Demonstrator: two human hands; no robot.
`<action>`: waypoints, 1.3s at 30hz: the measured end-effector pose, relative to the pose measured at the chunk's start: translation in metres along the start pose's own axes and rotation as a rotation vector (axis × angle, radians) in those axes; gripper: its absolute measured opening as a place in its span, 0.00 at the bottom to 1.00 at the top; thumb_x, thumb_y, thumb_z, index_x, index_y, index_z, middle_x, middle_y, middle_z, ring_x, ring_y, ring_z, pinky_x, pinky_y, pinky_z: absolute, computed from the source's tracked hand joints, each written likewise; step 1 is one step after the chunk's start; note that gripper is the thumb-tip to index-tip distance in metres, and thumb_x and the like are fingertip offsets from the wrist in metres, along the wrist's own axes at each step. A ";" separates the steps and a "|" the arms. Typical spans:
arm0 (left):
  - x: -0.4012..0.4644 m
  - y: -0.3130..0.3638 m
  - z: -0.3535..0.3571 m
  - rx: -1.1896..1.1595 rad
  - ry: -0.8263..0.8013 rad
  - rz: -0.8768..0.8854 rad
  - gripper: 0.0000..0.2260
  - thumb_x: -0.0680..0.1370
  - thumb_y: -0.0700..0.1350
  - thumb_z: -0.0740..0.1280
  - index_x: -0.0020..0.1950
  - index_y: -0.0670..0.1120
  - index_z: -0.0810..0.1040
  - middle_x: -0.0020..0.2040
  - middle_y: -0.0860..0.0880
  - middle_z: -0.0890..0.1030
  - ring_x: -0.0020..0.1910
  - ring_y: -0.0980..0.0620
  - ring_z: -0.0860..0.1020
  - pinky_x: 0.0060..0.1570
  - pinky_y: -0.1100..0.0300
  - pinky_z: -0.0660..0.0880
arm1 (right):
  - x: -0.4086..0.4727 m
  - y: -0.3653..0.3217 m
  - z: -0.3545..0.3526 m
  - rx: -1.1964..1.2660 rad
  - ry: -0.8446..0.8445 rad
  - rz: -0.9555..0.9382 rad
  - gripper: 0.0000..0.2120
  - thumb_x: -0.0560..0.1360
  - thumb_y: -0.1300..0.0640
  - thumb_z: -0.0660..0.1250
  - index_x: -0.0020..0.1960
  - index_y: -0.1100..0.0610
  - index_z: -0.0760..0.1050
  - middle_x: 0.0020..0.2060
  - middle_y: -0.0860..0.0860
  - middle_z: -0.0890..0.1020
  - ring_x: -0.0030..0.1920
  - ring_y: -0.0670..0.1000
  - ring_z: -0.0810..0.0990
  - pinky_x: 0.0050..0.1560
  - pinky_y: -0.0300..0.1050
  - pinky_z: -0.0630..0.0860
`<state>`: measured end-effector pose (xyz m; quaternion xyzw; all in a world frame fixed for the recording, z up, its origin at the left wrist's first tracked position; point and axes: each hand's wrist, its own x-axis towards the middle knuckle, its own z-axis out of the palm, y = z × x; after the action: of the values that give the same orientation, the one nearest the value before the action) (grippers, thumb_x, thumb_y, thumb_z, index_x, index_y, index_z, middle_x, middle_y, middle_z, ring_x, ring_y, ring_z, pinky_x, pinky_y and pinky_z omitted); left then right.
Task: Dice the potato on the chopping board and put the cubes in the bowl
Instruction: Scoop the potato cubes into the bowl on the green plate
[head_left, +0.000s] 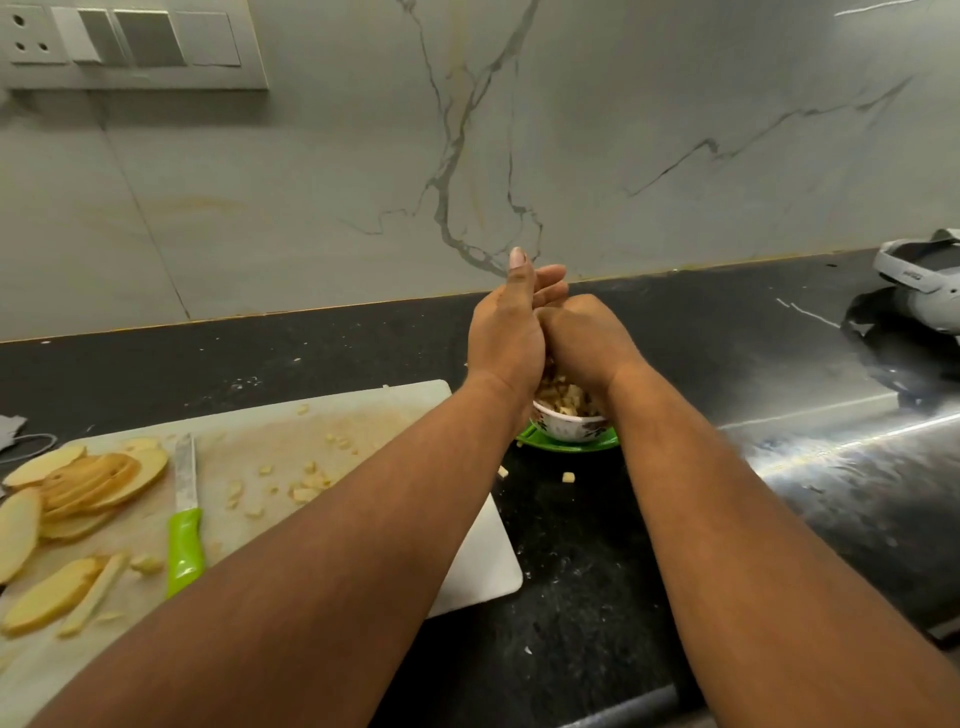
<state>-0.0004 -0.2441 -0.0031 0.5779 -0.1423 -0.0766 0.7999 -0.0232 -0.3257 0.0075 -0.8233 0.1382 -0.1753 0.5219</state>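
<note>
Step in hand: transfer of cut cubes; both hands are held together directly over the small white floral-patterned bowl, which stands on a green saucer on the black stone counter, right of the board.
Left hand: thumb raised, fingers extended and pressed against the other hand; no grip visible.
Right hand: fingers curled downward over the bowl; whether it holds cubes cannot be told.
Bowl contents: pale diced potato cubes already heaped inside, just below the hands.
Loose cubes on board: scattered at mid-board, left of and nearer than the hands, well apart from them.
Strays: two cubes lie on the counter near the saucer.
Undiced stock: long potato slices piled at the left end of the white rectangular plastic chopping board.
Knife: green-handled knife lying on the board, untouched, beside the slices.
Assessment: task partly done.
Next move: judged to require clearing the palms, gathering the remaining cubes, then retaking the knife for the slices.
</note>
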 end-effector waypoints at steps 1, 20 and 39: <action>0.001 0.001 0.002 0.013 0.010 0.018 0.24 0.85 0.63 0.56 0.53 0.49 0.86 0.52 0.50 0.87 0.55 0.51 0.84 0.64 0.46 0.78 | 0.002 0.000 0.002 0.001 -0.002 -0.004 0.13 0.76 0.54 0.63 0.43 0.56 0.84 0.37 0.53 0.86 0.42 0.53 0.84 0.45 0.52 0.80; 0.021 0.044 -0.051 0.149 -0.139 0.072 0.29 0.85 0.65 0.49 0.57 0.48 0.83 0.57 0.47 0.86 0.59 0.53 0.82 0.60 0.57 0.70 | 0.021 -0.005 -0.003 -0.370 0.055 -0.236 0.07 0.76 0.55 0.65 0.42 0.52 0.82 0.34 0.47 0.84 0.40 0.49 0.83 0.47 0.50 0.81; -0.040 0.046 -0.199 0.611 0.137 -0.024 0.33 0.81 0.72 0.47 0.60 0.54 0.85 0.63 0.54 0.82 0.64 0.53 0.77 0.58 0.52 0.66 | -0.045 -0.034 0.103 -0.410 -0.282 -0.432 0.08 0.80 0.52 0.65 0.52 0.49 0.83 0.43 0.45 0.85 0.45 0.46 0.83 0.51 0.53 0.81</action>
<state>0.0231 -0.0381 -0.0236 0.7972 -0.0975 -0.0007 0.5958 -0.0172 -0.2099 -0.0090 -0.9377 -0.0807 -0.1347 0.3099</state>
